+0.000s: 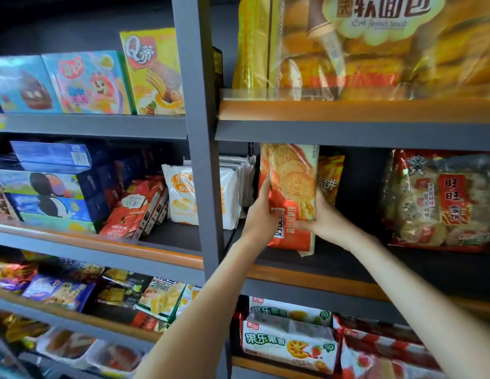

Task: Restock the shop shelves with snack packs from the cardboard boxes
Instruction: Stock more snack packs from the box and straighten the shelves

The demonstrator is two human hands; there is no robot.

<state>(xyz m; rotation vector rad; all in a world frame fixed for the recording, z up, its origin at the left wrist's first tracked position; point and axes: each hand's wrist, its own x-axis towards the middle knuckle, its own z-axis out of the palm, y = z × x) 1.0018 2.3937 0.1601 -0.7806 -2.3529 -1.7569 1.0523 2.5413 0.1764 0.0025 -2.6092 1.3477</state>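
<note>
An orange biscuit pack (pixel 291 184) with round crackers printed on it stands upright on the middle shelf (pixel 315 280) of the right bay. My left hand (pixel 261 212) grips its left edge. My right hand (pixel 321 214) holds its lower right side, fingers curled round the pack. Behind it stands another orange pack (pixel 331 176). No cardboard box is in view.
A grey upright post (pixel 202 132) divides the two bays. A red rice-cracker bag (pixel 440 201) sits at the right of the same shelf. White packs (pixel 183 195) and boxes fill the left bay. Bread bags (pixel 361 47) sit above, fruit-biscuit packs (pixel 287 343) below.
</note>
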